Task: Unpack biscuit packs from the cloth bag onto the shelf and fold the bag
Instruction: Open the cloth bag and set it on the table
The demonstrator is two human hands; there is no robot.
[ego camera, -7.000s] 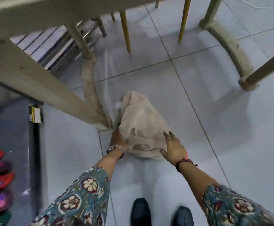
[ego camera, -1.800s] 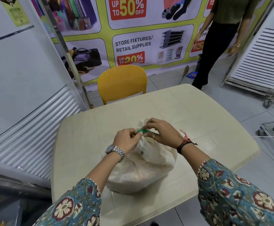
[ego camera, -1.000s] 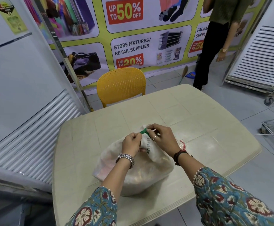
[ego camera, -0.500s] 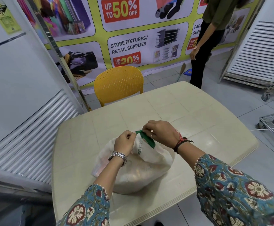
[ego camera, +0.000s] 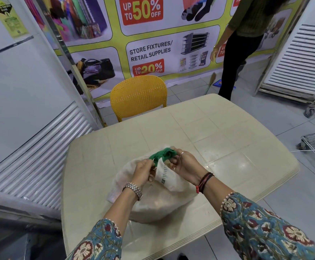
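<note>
2 hands (ego camera: pixel 143 170) on upright cloth bag (ego camera: pixel 158 201)

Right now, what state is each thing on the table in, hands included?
Off-white cloth bag: full, bulging, resting on the cream plastic table.
Green fabric tie: bunched at the bag's mouth, being loosened.
Left hand: pinching the tie.
Right hand: gripping the tie.

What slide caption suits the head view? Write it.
Both hands grip the cloth bag by its green tie.

cloth bag (ego camera: pixel 164 201) contents hidden, its green print partly covered, bystander (ego camera: pixel 241 44) cut off above shoulders
</note>
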